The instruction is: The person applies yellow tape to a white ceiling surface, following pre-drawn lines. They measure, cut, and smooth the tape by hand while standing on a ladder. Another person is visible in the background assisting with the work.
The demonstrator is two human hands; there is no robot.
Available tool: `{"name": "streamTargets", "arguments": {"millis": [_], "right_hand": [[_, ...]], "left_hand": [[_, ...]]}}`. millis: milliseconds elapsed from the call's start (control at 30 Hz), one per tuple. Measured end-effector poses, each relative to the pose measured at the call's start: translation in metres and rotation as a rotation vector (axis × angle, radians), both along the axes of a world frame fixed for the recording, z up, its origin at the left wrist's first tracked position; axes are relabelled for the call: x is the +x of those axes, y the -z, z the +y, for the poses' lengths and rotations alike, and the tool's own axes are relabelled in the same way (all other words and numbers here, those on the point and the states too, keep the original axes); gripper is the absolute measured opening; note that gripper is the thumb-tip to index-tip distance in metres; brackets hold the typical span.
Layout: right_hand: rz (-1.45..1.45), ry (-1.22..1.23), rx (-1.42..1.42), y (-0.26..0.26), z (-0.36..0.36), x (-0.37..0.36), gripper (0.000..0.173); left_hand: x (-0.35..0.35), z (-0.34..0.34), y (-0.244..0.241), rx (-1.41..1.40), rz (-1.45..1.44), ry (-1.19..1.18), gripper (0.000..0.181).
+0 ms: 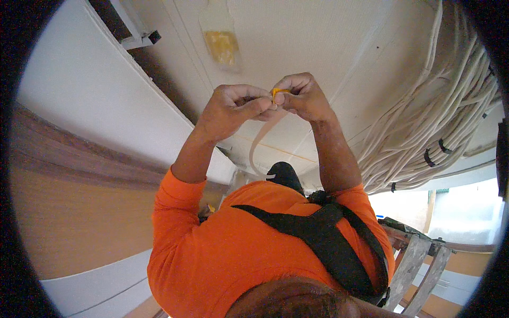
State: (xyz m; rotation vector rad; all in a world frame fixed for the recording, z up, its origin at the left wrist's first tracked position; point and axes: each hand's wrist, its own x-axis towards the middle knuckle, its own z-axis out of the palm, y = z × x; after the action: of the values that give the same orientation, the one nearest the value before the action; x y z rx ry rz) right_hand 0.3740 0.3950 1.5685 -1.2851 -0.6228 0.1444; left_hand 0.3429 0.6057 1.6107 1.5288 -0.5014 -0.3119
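My left hand (234,107) and my right hand (306,97) meet fingertip to fingertip, raised in front of my chest. Between the right thumb and fingers is pinched a small yellow piece (280,91), thin like tape or film. The left thumb and fingers close at its edge, on what seems to be the top of a pale strip (254,149). From beneath the hands this thin strip curls down towards my orange shirt (254,238). Fingers hide how the strip and the yellow piece join.
A bundle of pale cables (429,115) with black ties runs along the right. Beyond the hands, a yellowish patch (222,47) marks the off-white panel (310,35). A white board edge (131,67) slants along the left. A worn stepladder (409,270) stands at lower right.
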Motion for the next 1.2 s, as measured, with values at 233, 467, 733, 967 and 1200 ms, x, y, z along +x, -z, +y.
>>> {"name": "streamTargets", "arguments": {"millis": [233,467,733,967,1200], "right_hand": [[-0.036,-0.055,0.045,-0.002,-0.002,0.001,0.021],[-0.026,-0.058,0.062,-0.001,-0.002,-0.001,0.022],[-0.032,-0.024,0.025,0.005,-0.001,0.002,0.019],[0.09,-0.104,0.206,0.014,-0.001,0.007,0.013],[0.05,-0.153,0.21,0.012,-0.003,0.009,0.012]], "left_hand": [[0.001,-0.006,-0.002,0.004,0.073,-0.004,0.032],[-0.001,-0.006,-0.001,-0.062,0.135,0.032,0.03],[-0.006,-0.011,0.002,-0.01,0.034,-0.073,0.026],[-0.008,-0.018,0.007,-0.115,0.012,-0.074,0.027],[-0.005,-0.017,-0.002,-0.013,0.017,-0.058,0.031]]}}
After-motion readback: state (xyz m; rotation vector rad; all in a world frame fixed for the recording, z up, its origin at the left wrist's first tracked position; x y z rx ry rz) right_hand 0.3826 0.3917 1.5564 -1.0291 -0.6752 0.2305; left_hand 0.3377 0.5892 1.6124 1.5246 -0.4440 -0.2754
